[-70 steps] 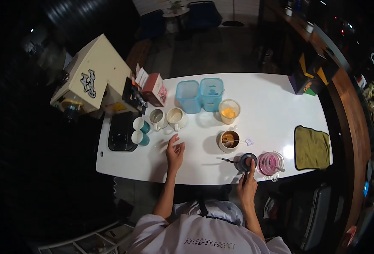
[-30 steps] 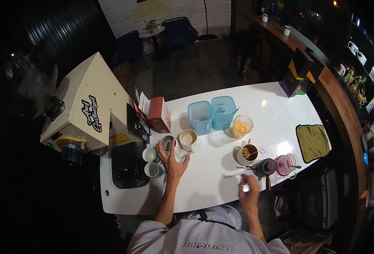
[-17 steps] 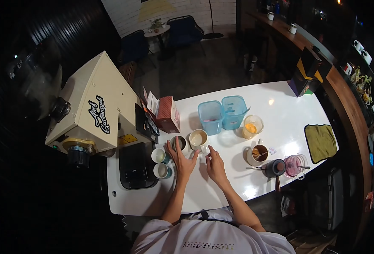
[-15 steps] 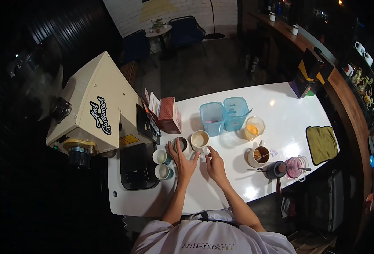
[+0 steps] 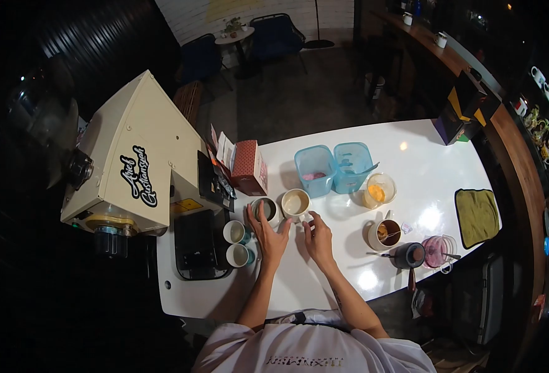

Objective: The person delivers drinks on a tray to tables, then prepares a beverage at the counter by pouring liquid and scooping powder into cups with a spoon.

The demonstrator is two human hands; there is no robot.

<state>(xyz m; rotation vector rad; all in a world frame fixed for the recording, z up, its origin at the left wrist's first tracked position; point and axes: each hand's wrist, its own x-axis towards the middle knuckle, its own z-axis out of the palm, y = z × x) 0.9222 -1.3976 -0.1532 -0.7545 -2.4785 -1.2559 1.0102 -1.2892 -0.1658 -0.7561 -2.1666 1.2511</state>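
My left hand is spread at the near side of a pale mug, its fingertips over the mug's rim. My right hand has its fingers partly bent and apart beside the handle of a second pale mug. Both mugs stand upright and side by side on the white table. Left of my left hand are two small teal cups with white insides, one behind and one in front. Whether my right fingertips touch the handle is hard to tell.
A cream machine and black tray are left. Beyond the mugs stand a red box and blue containers. Rightward are an orange-filled cup, a brown-stained mug, a dark handled pot, a pink-filled vessel and a green cloth.
My left hand has moved to the left mug. My right hand has left the dark pot and come left to the right mug's handle. The camera view has shifted too.
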